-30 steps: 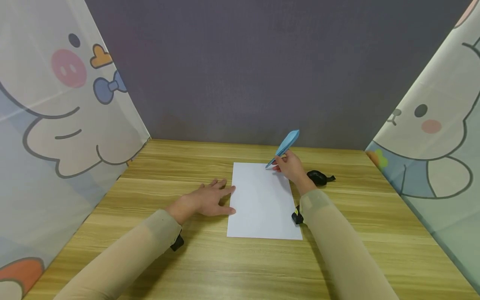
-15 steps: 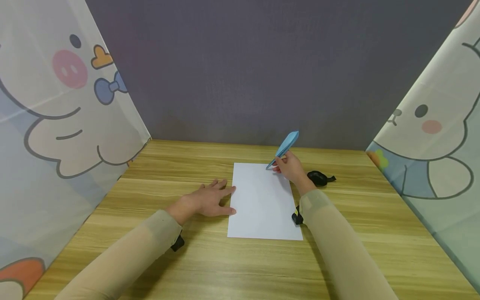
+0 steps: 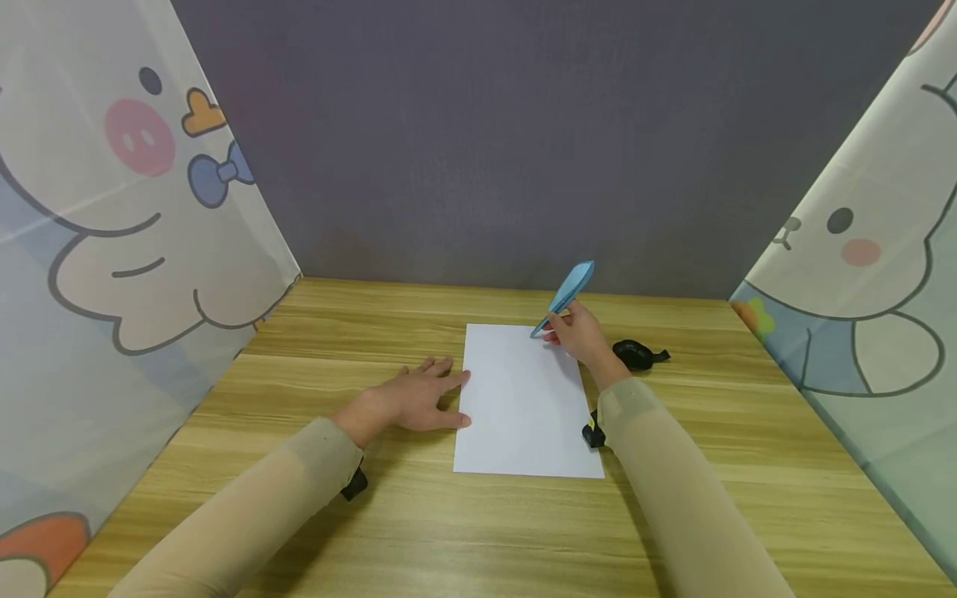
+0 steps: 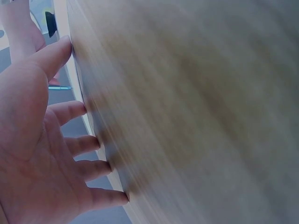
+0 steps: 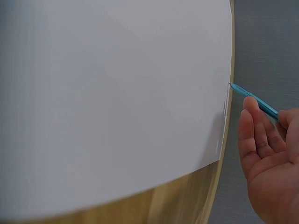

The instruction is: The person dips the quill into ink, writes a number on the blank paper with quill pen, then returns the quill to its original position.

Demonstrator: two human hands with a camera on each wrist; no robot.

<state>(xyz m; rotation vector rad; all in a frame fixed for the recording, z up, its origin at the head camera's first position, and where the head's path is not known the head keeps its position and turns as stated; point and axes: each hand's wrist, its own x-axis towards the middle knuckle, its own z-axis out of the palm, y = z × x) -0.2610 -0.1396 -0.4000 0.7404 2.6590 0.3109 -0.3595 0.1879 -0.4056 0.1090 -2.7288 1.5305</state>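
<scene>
The right hand (image 3: 579,336) pinches a blue pen (image 3: 562,298), its tip on the paper's (image 3: 523,407) far edge. The left hand (image 3: 414,399) lies flat, fingers spread, touching the paper's left edge.

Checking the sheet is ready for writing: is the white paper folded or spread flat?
Spread flat. The white paper lies unfolded on the table, all four edges visible and no creases showing.

Wooden table (image 3: 389,531), grey back wall (image 3: 478,141), cartoon curtains (image 3: 112,232) at both sides
</scene>
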